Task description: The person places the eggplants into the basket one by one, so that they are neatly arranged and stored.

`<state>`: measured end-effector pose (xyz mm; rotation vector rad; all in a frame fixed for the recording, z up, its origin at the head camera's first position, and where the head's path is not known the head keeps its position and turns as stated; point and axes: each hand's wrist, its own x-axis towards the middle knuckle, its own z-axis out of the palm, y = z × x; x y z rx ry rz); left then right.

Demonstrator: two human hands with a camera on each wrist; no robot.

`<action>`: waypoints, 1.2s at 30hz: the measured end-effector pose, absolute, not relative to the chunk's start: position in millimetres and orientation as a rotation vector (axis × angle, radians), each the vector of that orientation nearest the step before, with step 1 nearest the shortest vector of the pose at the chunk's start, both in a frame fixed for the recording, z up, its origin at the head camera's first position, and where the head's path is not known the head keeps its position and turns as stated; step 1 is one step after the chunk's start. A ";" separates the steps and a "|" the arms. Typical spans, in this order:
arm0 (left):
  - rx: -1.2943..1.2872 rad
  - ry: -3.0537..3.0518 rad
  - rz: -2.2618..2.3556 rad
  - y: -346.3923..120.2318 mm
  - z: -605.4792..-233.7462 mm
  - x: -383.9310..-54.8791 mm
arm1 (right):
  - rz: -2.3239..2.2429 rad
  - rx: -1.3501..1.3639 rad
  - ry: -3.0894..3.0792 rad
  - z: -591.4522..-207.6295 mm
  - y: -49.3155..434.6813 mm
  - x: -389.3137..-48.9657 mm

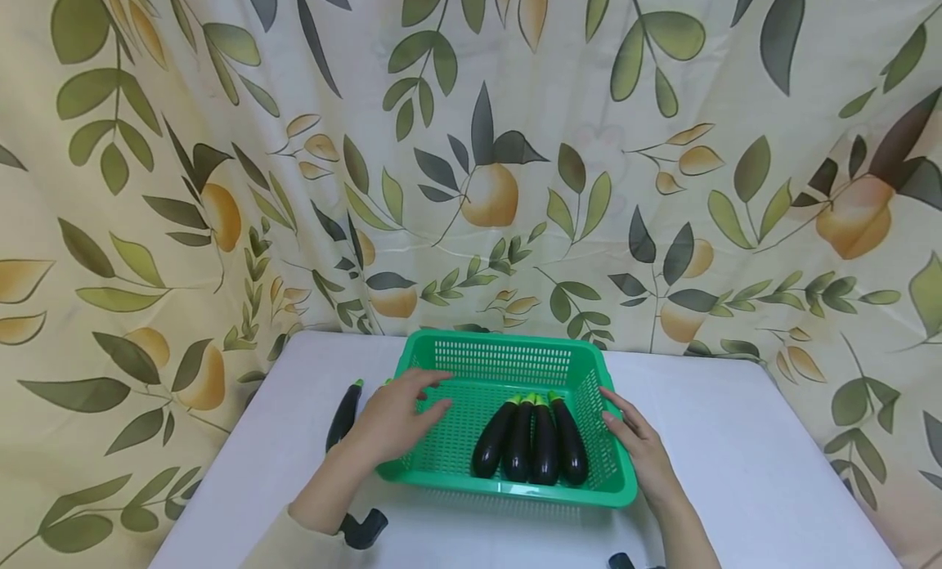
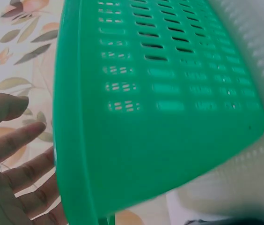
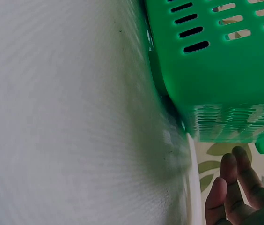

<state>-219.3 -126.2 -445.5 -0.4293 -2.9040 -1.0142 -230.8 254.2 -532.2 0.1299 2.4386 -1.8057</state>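
A green plastic basket [image 1: 508, 489] with slotted walls stands on the white table. Several dark purple eggplants [image 1: 488, 442] lie side by side in its right half, green stems pointing to the far side. My left hand [image 1: 401, 414] is over the basket's left side, fingers spread and thumb apart, holding nothing. In the left wrist view its fingers [image 2: 29, 168] show beyond the basket's rim. My right hand [image 1: 643, 450] is at the right rim with its fingers extended along the outside. Left of the basket lies another eggplant [image 1: 343, 416]; a green tip beside it is mostly hidden by my left hand.
The white table [image 1: 743, 463] reaches back to a curtain [image 1: 471, 283] printed with leaves and fruit. A black device [image 1: 364, 530] sits at my left wrist, and part of another [image 1: 621, 561] shows by my right wrist.
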 end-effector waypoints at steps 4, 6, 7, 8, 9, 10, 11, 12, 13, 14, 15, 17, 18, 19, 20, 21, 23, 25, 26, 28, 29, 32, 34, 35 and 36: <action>-0.425 -2.907 -0.990 -130.9 -442.6 -217.2 | -1.807 0.125 2.439 -532.1 254.5 -230.6; -0.423 -2.903 -0.977 -133.6 -441.0 -216.3 | -1.812 0.125 2.439 -532.8 254.6 -231.8; -0.418 -2.902 -0.970 -135.0 -440.3 -215.6 | -1.811 0.128 2.437 -533.3 254.8 -232.2; -0.407 -2.901 -0.969 -136.4 -439.9 -215.2 | -1.805 0.130 2.434 -533.9 255.0 -232.4; -0.402 -2.897 -0.969 -138.1 -439.5 -215.1 | -1.803 0.132 2.434 -533.9 254.9 -232.4; -0.392 -2.895 -0.965 -139.8 -439.2 -215.0 | -1.802 0.137 2.433 -534.0 254.9 -232.3; -0.384 -2.890 -0.961 -141.9 -439.5 -215.2 | -1.800 0.140 2.431 -534.2 255.0 -232.2; -0.374 -2.884 -0.959 -144.2 -439.7 -215.7 | -1.802 0.139 2.427 -534.3 255.0 -231.9; -0.367 -2.877 -0.963 -146.6 -439.9 -216.6 | -1.802 0.139 2.427 -534.2 254.9 -231.7; -0.360 -2.870 -0.963 -149.3 -440.3 -217.6 | -1.806 0.137 2.428 -534.3 254.8 -231.6; -0.354 -2.866 -0.959 -152.2 -440.9 -218.9 | -1.813 0.136 2.430 -534.2 254.7 -231.7; -0.345 -2.859 -0.957 -158.0 -441.6 -220.8 | -1.821 0.133 2.430 -534.7 254.9 -232.0; -0.341 -2.857 -0.955 -160.5 -441.7 -221.7 | -1.826 0.131 2.431 -534.9 255.0 -232.3; -0.340 -2.858 -0.951 -163.0 -442.0 -222.4 | -1.827 0.130 2.433 -535.1 255.2 -232.5; -0.337 -2.860 -0.944 -165.4 -442.3 -223.1 | -1.830 0.129 2.435 -535.4 255.5 -232.6; -0.333 -2.862 -0.937 -167.6 -442.6 -223.7 | -1.834 0.129 2.433 -535.5 255.7 -232.5; -0.327 -2.861 -0.916 -172.0 -442.8 -224.1 | -1.837 0.126 2.429 -535.5 255.9 -232.2; -0.322 -2.859 -0.886 -176.0 -443.1 -224.6 | -1.838 0.124 2.423 -535.6 256.1 -231.7; -0.318 -2.859 -0.874 -177.8 -443.2 -224.8 | -1.839 0.123 2.419 -535.6 256.2 -231.3; -0.309 -2.860 -0.855 -181.7 -443.6 -225.0 | -1.838 0.124 2.415 -535.3 256.3 -230.6; -0.298 -2.863 -0.852 -183.8 -444.2 -225.1 | -1.837 0.124 2.415 -535.2 256.3 -230.4; -0.260 -2.875 -0.847 -191.1 -446.7 -225.1 | -1.836 0.125 2.416 -535.3 256.3 -230.9; -0.233 -2.880 -0.845 -197.0 -449.5 -225.3 | -1.832 0.126 2.421 -534.9 256.0 -231.4; -0.218 -2.883 -0.846 -199.8 -451.1 -225.4 | -1.831 0.126 2.424 -534.6 256.0 -231.8; -0.209 -2.885 -0.845 -202.8 -452.7 -225.6 | -1.830 0.125 2.426 -534.4 256.0 -232.1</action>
